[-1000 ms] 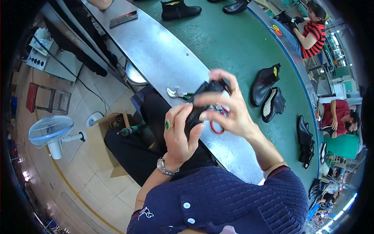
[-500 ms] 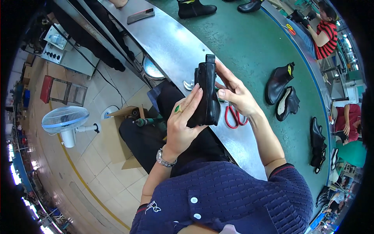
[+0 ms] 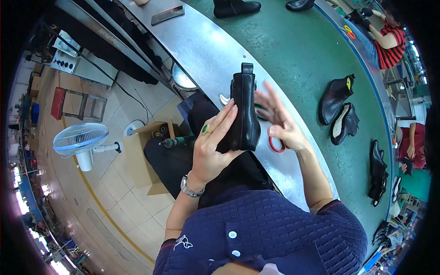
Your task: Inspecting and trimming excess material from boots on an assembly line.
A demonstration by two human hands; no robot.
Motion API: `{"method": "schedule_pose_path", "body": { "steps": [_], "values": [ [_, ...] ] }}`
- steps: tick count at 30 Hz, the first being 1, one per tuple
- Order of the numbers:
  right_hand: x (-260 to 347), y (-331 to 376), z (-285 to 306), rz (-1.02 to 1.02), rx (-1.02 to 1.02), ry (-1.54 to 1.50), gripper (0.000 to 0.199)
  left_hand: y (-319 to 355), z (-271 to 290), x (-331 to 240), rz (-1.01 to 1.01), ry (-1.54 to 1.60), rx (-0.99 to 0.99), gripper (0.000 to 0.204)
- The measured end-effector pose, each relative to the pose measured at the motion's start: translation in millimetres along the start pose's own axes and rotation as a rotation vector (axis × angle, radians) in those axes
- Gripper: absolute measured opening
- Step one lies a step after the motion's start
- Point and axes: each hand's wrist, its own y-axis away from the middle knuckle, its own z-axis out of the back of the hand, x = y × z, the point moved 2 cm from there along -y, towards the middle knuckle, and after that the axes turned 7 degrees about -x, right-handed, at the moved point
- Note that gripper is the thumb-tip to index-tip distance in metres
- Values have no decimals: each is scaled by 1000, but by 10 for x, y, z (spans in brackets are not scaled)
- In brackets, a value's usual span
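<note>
A black leather ankle boot (image 3: 248,114) with a loop at its top stands upright before me, its narrow back seam side facing me. My left hand (image 3: 214,142) grips it from the left, fingers along its side; a green-stoned ring and a metal watch show on this hand and wrist. Just right of the boot, my right hand (image 3: 285,123) is off it, fingers spread and smeared by motion. Red-handled scissors (image 3: 277,145) lie on the metal bench edge (image 3: 215,52), partly behind my right hand. A curved metal piece (image 3: 223,99) peeks out left of the boot.
A green belt (image 3: 293,68) beyond the bench carries several black boots (image 3: 336,100). A phone (image 3: 167,15) lies on the bench's far end. On my left are a fan (image 3: 81,140), an open cardboard box (image 3: 137,158) and a red-topped stool (image 3: 58,103). Other people sit across the belt.
My right hand has let go of the boot and moved slightly right, fingers spreading. My left hand still holds the boot in nearly the same place. The view has shifted a little.
</note>
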Motion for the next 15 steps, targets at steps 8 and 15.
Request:
{"method": "schedule_pose_path", "body": {
  "steps": [8,15],
  "values": [
    [436,-175,-15,-106,42,212,108,14,-24,-40,-67,37,17,75],
    [617,-101,-87,-223,97,249,94,53,-40,-145,-144,-24,-3,71]
  ]
}}
